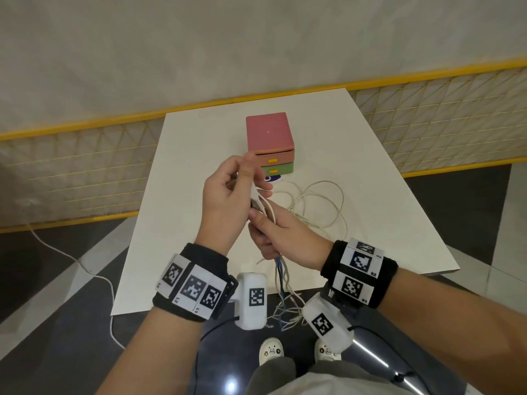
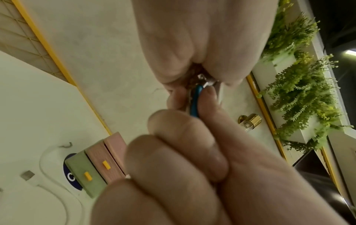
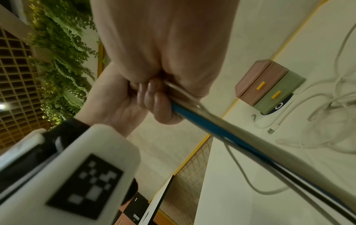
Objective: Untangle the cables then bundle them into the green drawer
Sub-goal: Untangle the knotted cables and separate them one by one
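Note:
My left hand (image 1: 242,181) and right hand (image 1: 266,226) are raised together above the white table (image 1: 370,166), both gripping one bunch of cables (image 1: 263,206). White strands and a blue cable (image 1: 281,276) hang from my right fist past the table's front edge. In the wrist views the blue cable (image 2: 195,102) (image 3: 212,127) runs between curled fingers. More white cable (image 1: 316,203) lies in loose loops on the table to the right. The green drawer (image 1: 276,169) (image 2: 84,172) (image 3: 277,92) is closed, lowest in a small pink unit (image 1: 269,132).
A white USB plug (image 3: 271,131) (image 2: 28,175) lies on the table near the unit. A round blue sticker (image 1: 271,179) sits under the unit's front. A yellow-framed mesh fence (image 1: 85,166) runs behind the table. Another white cord (image 1: 85,269) trails across the floor at left.

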A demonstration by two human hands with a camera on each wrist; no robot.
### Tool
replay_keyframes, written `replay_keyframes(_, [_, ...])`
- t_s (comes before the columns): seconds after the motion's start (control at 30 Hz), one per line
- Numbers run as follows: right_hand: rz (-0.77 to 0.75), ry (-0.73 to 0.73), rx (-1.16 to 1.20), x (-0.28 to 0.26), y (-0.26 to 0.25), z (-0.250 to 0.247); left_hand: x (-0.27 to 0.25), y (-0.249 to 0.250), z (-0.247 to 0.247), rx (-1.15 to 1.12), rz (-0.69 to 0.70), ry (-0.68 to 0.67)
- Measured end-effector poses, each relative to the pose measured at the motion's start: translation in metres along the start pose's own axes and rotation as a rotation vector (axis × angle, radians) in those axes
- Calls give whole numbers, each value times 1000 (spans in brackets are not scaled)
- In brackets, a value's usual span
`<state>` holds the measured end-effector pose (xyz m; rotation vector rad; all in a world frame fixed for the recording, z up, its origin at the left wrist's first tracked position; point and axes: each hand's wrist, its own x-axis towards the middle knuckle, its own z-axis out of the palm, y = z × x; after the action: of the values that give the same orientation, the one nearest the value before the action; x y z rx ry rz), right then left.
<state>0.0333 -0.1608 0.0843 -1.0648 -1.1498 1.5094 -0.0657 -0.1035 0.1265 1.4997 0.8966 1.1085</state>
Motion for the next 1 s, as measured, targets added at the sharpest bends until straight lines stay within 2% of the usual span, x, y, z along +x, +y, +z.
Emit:
replay_keyframes(0.17, [1, 19, 30, 2, 2, -2, 1, 1, 3, -52, 38, -81])
replay_keyframes(0.27, [3, 61, 50, 8, 1, -2, 0, -5, 6, -198, -48, -86])
replay_keyframes(0.33, [-13, 52, 25, 11, 0, -2, 1, -10, 7, -171, -86, -70])
replay_keyframes(0.43, [-88, -44, -90, 9, -1, -5, 4, -8, 7, -49, -61, -85])
replay_keyframes(0.5, [-133, -123, -202, 7, 2, -8, 9, -10, 3, -75, -67, -68])
replay_keyframes(0.57, [-121, -166, -208, 7, 7, -10, 14, -15, 0, -106, -81, -37])
replay_keyframes(0.7, [-79, -237, -216, 7, 27, -11, 12, -22, -2, -113, -99, -46])
replay_keyframes(0.8, [34, -241, -311, -1, 55, -12, 20, -19, -14, -150, -92, -5])
replay_keyframes(0.93, [255, -363, -692, -15, 97, -38, 43, -2, -46, -213, -48, 54])
replay_keyframes(1.0, [303, -354, -830, -13, 103, -51, 46, 4, -54, -211, -42, 28])
